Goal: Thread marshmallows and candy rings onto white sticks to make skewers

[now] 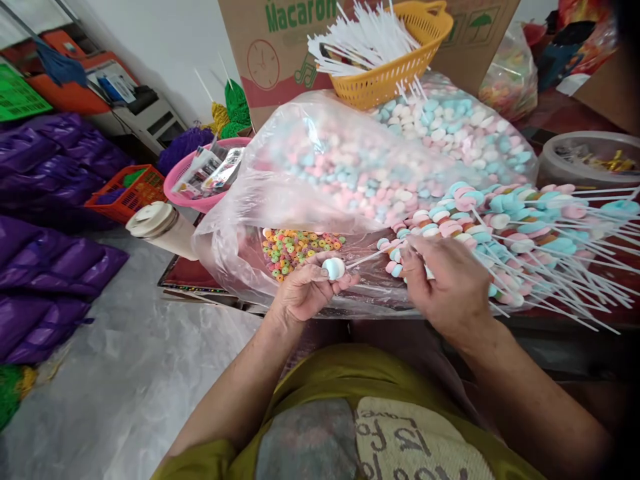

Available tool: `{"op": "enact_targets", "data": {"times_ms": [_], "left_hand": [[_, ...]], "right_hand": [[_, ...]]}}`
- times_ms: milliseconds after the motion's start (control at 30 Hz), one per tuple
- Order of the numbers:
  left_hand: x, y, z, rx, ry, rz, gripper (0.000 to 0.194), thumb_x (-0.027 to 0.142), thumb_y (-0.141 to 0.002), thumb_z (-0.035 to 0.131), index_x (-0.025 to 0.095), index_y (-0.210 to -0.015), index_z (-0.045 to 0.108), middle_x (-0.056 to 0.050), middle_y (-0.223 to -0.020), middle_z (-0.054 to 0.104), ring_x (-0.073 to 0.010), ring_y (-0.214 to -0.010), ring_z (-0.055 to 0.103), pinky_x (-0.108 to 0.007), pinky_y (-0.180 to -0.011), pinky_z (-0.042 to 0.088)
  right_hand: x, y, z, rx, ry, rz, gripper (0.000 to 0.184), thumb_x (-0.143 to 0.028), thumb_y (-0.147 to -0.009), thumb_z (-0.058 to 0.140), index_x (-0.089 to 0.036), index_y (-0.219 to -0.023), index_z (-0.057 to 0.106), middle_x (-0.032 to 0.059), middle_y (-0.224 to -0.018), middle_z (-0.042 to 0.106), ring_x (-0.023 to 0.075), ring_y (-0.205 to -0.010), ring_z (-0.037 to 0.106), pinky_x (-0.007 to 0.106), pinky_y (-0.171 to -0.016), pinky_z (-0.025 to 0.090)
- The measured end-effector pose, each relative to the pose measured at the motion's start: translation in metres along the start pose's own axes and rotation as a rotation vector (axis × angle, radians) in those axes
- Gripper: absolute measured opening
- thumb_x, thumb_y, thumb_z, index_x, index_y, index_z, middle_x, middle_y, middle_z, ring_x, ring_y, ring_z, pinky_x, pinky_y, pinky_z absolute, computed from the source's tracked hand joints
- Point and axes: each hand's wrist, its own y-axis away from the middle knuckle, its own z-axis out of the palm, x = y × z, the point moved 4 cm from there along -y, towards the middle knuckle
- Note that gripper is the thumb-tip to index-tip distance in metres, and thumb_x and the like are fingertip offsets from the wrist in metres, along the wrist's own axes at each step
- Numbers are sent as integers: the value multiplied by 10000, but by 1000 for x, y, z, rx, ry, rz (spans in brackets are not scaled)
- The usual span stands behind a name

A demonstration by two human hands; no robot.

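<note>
Between the thumb and fingers of my left hand (pixel 313 288) is a blue-and-white marshmallow (pixel 333 269). My right hand (pixel 447 287) is closed on a thin white stick (pixel 367 259), whose far end reaches the marshmallow; whether it has gone in, I cannot tell. Just beyond my left hand lies a heap of small coloured candy rings (pixel 295 250). To the right of and behind my right hand, finished-looking marshmallow skewers (pixel 530 233) in pink, blue, white and brown are piled with their sticks pointing right.
A large clear bag of loose marshmallows (pixel 340 160) fills the table's middle. Behind it are a yellow basket of white sticks (pixel 433 33) and a cardboard box (pixel 270 93). A pink basin (pixel 180 195) and a lidded cup (pixel 175 233) stand left, a plastic tub (pixel 560 163) right.
</note>
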Motion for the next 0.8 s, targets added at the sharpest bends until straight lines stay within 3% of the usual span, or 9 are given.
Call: {"op": "enact_targets", "data": {"times_ms": [33, 100, 200, 333, 433, 533, 700, 800], "left_hand": [[1, 0, 0, 5, 3, 2, 295, 155, -466, 723, 196, -751, 660, 16, -667, 642, -149, -622, 609, -472, -898, 458], [3, 2, 2, 3, 6, 15, 304, 163, -465, 731, 197, -758, 659, 16, -663, 643, -144, -601, 601, -461, -870, 477], [7, 5, 5, -10, -1, 32, 294, 178, -476, 743, 188, -757, 660, 15, -650, 639, -135, -555, 588, -439, -792, 509], [23, 9, -4, 112, -96, 210, 289, 183, -494, 766, 180, -764, 663, 16, -669, 641, -123, -564, 584, -377, -695, 528], [30, 10, -10, 288, -246, 415, 320, 170, -474, 784, 173, -773, 669, 8, -701, 660, -130, -627, 597, -313, -649, 518], [28, 10, -7, 388, -363, 532, 327, 131, -473, 769, 170, -785, 680, 3, -720, 675, -116, -643, 596, -250, -624, 491], [21, 10, 0, 426, -483, 577, 284, 126, -525, 729, 164, -803, 689, -4, -729, 686, -119, -656, 599, -242, -638, 483], [20, 10, 0, 427, -487, 564, 255, 130, -528, 730, 159, -778, 683, -7, -720, 689, -134, -679, 614, -267, -683, 491]], "right_hand": [[-10, -1, -5, 38, 114, -136, 281, -285, -897, 402, -162, -1036, 613, 134, -1059, 638, 254, -1023, 542, 414, -895, 383], [-28, -2, 0, -55, 245, -409, 305, -198, -897, 380, -156, -1127, 576, 138, -1144, 604, 263, -1111, 489, 458, -964, 314], [-36, -1, 18, -275, 276, -601, 318, -96, -870, 359, -130, -1096, 581, 108, -927, 644, 214, -916, 563, 399, -874, 388], [-22, 8, 17, -346, 284, -411, 434, -48, -814, 342, -158, -1189, 530, 73, -895, 646, 156, -712, 586, 252, -603, 417], [-26, 18, 7, -366, 323, -303, 514, -101, -804, 354, -225, -1291, 464, 38, -832, 676, 154, -604, 590, 247, -509, 385], [-41, 20, 6, -422, 400, -208, 518, -111, -799, 381, -253, -1286, 485, 31, -766, 685, 164, -567, 605, 250, -448, 338], [-52, 16, 20, -541, 420, -117, 470, -132, -850, 366, -239, -1293, 483, 52, -864, 701, 176, -616, 638, 258, -473, 365], [-51, 16, 23, -503, 429, -90, 450, -137, -859, 365, -229, -1280, 492, 54, -868, 704, 176, -614, 644, 257, -462, 355]]}}
